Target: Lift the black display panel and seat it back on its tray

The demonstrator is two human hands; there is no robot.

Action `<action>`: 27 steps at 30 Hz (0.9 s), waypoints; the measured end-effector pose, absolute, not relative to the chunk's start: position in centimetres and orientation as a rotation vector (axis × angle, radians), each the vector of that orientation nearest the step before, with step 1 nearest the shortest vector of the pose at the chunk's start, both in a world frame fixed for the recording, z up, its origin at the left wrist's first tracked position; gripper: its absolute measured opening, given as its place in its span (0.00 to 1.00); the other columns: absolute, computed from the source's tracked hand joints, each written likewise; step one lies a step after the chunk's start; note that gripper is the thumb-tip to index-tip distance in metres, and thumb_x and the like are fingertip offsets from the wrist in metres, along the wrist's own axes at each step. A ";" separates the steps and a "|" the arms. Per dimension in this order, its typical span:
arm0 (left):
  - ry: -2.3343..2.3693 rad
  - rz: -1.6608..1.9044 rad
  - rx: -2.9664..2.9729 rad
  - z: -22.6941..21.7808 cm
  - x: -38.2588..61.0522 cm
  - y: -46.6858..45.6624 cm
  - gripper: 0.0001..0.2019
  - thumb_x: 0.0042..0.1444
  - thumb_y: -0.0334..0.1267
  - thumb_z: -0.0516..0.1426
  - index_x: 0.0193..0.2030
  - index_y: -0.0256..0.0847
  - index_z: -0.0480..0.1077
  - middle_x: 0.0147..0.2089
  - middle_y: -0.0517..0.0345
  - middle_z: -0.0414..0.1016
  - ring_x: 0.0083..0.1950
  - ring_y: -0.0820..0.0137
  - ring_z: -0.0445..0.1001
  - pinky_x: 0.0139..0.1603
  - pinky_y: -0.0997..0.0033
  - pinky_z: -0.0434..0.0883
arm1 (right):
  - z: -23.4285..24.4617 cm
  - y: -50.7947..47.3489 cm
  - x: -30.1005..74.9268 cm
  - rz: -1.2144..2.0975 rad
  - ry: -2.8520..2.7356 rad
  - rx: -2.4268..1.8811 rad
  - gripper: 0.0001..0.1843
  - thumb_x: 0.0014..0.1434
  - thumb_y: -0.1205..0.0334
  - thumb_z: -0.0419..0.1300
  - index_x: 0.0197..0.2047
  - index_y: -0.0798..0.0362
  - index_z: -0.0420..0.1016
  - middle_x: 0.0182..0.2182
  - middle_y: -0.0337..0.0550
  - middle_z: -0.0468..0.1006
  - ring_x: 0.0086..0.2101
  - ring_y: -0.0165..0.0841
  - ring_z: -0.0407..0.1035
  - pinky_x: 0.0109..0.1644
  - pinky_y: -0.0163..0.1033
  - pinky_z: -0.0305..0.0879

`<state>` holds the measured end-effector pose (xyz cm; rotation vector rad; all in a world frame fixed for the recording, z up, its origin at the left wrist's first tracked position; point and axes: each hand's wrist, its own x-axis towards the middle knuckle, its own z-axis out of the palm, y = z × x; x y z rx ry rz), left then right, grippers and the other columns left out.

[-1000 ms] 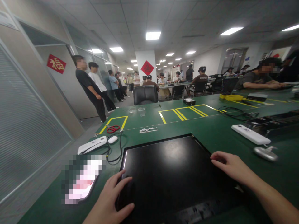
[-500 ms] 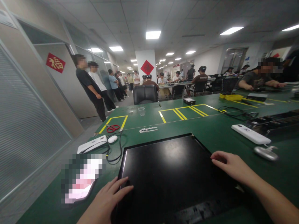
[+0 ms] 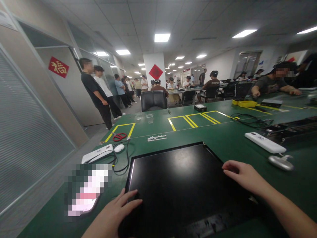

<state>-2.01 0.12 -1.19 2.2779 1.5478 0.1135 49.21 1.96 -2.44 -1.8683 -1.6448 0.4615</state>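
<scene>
A large flat black panel (image 3: 178,181) lies on the green table (image 3: 223,138) right in front of me. My left hand (image 3: 116,215) rests on its near left corner, fingers stretched out flat over the edge. My right hand (image 3: 244,177) lies on the panel's right edge, fingers loosely curved down onto the surface. Neither hand holds anything.
A phone with a blurred screen (image 3: 85,191) lies left of the panel. Behind it are a white power strip (image 3: 97,153), a white mouse (image 3: 119,148), black cables and red scissors (image 3: 119,136). Right: a white device (image 3: 264,142) and a silver mouse (image 3: 281,162). People stand and sit beyond.
My left hand slid slightly back toward me along the panel's left corner. The right hand and the panel stayed put.
</scene>
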 end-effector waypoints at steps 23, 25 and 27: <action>1.943 0.216 2.278 -1.1 -2.8 1.5 0.35 0.61 0.55 0.47 0.61 0.29 0.76 0.68 0.32 0.73 0.69 0.44 0.71 0.70 0.41 0.65 | -3.9 2.7 51.1 0.355 -1.505 -1.962 0.17 0.51 0.46 0.59 0.38 0.43 0.84 0.34 0.43 0.86 0.34 0.43 0.79 0.37 0.46 0.73; 1.921 0.243 2.305 -1.2 -2.8 1.5 0.33 0.60 0.53 0.49 0.60 0.31 0.78 0.67 0.33 0.73 0.68 0.43 0.72 0.69 0.41 0.67 | -4.0 2.8 51.0 0.372 -1.521 -1.939 0.17 0.50 0.47 0.59 0.38 0.43 0.84 0.36 0.42 0.87 0.36 0.43 0.80 0.40 0.46 0.74; 1.898 0.278 2.310 -0.9 -2.6 1.6 0.30 0.58 0.50 0.50 0.58 0.33 0.79 0.67 0.34 0.75 0.67 0.43 0.73 0.68 0.43 0.69 | -4.1 2.8 50.8 0.392 -1.540 -1.914 0.18 0.51 0.47 0.58 0.40 0.42 0.84 0.38 0.41 0.88 0.38 0.43 0.81 0.43 0.45 0.75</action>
